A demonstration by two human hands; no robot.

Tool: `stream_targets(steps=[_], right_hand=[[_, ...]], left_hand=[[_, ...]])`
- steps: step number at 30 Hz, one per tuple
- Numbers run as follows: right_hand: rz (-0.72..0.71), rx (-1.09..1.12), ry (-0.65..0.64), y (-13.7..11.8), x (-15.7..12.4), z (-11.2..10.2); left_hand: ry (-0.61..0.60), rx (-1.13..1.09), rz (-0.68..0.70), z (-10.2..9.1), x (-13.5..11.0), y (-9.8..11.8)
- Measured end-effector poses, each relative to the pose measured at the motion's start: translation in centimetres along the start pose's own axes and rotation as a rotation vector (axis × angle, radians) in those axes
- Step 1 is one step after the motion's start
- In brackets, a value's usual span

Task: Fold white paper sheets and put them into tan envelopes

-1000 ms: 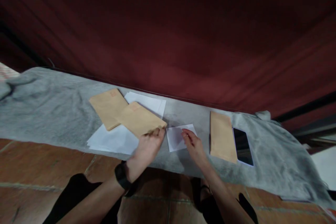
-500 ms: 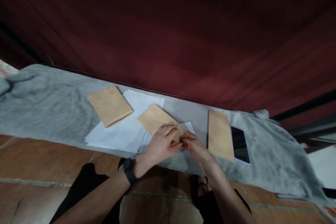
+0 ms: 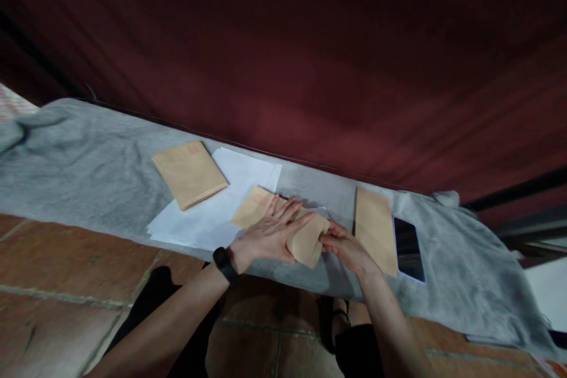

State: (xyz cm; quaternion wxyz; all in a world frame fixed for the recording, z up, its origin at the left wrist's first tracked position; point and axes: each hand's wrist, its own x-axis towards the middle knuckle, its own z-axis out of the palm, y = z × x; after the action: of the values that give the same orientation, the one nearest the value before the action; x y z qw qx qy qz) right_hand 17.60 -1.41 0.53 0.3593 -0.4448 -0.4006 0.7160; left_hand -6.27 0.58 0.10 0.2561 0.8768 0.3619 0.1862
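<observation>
A brown paper envelope (image 3: pixel 250 208) lies tilted in front of me, partly on white paper sheets (image 3: pixel 186 227). My left hand (image 3: pixel 271 235), with a dark watch on its wrist, rests flat on the envelope, fingers spread. At the envelope's right end, my right hand (image 3: pixel 348 248) pinches the edge, where the paper bends up and parts. The fingertips of that hand are partly hidden. A small patch of white paper shows behind this end. What the envelope holds inside, if anything, cannot be seen.
Several brown envelopes (image 3: pixel 191 176) are stacked on the sheets to the left. Rightward lie another brown envelope (image 3: pixel 376 230) and a phone (image 3: pixel 408 250) with a dark screen. Grey cloth (image 3: pixel 465 260) covers the surface. A dark red curtain (image 3: pixel 283 71) hangs behind.
My left hand has flattened and spread its fingers over the envelope. The right end of the envelope now shows lifted and parted, with my right hand still at its edge. The view has shifted slightly.
</observation>
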Motion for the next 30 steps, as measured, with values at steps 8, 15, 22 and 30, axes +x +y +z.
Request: stream_targets(steps=[8,15,22,30], right_hand=[[-0.152,-0.073,0.112,1.2,1.2,0.6],[-0.201,-0.13,0.157,1.0,1.3,0.0],[-0.232,-0.206,0.177,1.4,1.6,-1.2],[-0.35,-0.597,0.389,3.1,2.6,-2.9]], left_hand=[[0.06,-0.011,0.029,-0.4,0.5,1.0],[0.048,0.009,0.053,-0.5,0.6,1.1],[-0.01,0.197,0.054,0.1,0.6,0.6],[-0.017,0.395,0.035,-0.1,0.9,1.5]])
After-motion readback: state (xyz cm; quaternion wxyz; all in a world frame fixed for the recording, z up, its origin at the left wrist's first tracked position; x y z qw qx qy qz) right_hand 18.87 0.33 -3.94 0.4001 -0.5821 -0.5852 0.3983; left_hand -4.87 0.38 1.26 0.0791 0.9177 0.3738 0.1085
